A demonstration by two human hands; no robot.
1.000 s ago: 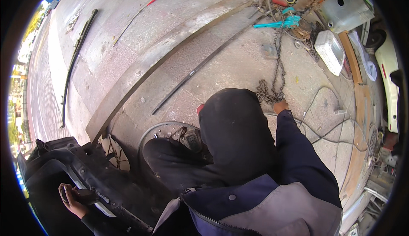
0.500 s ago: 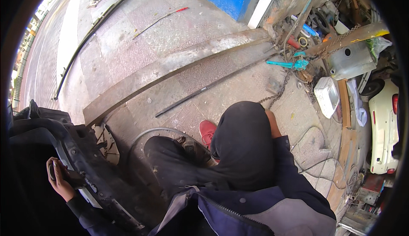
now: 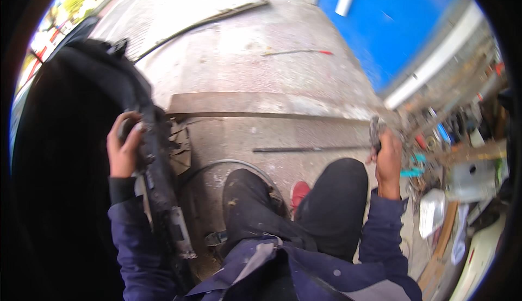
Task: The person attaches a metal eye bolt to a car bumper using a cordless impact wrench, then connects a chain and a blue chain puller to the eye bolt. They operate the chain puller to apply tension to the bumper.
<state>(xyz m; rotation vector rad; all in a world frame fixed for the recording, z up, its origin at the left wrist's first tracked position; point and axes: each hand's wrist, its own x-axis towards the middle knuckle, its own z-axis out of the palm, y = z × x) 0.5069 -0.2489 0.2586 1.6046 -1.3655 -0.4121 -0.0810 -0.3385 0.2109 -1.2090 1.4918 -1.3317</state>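
Note:
My left hand [image 3: 125, 143] is closed around a dark fitting on a large black vehicle body part [image 3: 81, 83] standing upright at my left. My right hand [image 3: 387, 154] is raised beside my bent right knee, closed on a grey metal object [image 3: 375, 131], blurred and too unclear to name exactly. My bent legs and a red shoe [image 3: 299, 192] show below, with a curved hose [image 3: 220, 164] and a partly hidden tool behind my left leg.
A long beam [image 3: 261, 105] crosses ahead, with a thin bar [image 3: 293, 150] nearer and a dark strip [image 3: 196, 26] farther off. A blue door [image 3: 380, 29] stands at upper right. Scrap metal [image 3: 473, 176], wood, cables and a pale car part [image 3: 484, 252] crowd the right.
My view has swung up and leftward toward the blue door. My right hand has risen from the chain pile low on the ground, holding grey metal. My left hand stays on the black part.

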